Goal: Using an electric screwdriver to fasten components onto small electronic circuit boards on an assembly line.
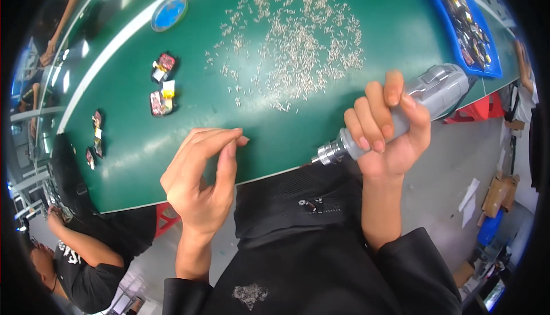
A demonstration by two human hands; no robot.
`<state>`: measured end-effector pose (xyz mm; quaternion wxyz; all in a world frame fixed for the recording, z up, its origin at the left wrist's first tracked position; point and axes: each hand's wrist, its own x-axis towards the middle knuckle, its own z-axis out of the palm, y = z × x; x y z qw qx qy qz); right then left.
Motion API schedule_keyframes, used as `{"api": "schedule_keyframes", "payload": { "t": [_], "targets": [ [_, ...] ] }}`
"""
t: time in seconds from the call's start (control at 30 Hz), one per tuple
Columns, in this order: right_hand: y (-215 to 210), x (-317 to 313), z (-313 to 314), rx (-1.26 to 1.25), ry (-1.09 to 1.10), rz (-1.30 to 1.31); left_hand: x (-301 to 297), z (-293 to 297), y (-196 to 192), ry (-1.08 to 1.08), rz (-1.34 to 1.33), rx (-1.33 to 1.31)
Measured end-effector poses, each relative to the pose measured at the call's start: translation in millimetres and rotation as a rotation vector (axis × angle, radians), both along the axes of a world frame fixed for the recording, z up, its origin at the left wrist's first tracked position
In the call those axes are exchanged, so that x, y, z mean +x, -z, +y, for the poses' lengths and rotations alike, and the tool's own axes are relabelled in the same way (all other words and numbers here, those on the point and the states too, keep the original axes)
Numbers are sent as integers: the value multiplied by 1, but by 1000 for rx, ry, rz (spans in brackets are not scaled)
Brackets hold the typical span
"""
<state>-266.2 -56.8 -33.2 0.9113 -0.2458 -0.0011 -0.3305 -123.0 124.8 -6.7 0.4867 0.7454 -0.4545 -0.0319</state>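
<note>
Red stools (476, 110) stand on a grey floor (444, 172) beside a green table (395, 34)

On the right, cardboard boxes (499, 196) stand beside what may be a blue bin (488, 231).

The bare left hand (199, 180) is held with thumb (227, 166) near bent fingers (215, 142), and the bare right hand (393, 153) is curled.

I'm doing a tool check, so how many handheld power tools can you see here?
1: the gray power tool in your right hand, its tip pointing left. Others may be hidden in the blurred surroundings.
</note>
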Motion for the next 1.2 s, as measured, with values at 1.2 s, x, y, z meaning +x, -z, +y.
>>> {"api": "schedule_keyframes", "payload": {
  "t": [1.2],
  "targets": [
    [-37,-1,15,-121,-5,-169,-39,8,20,370,1003,-310]
  ]
}}
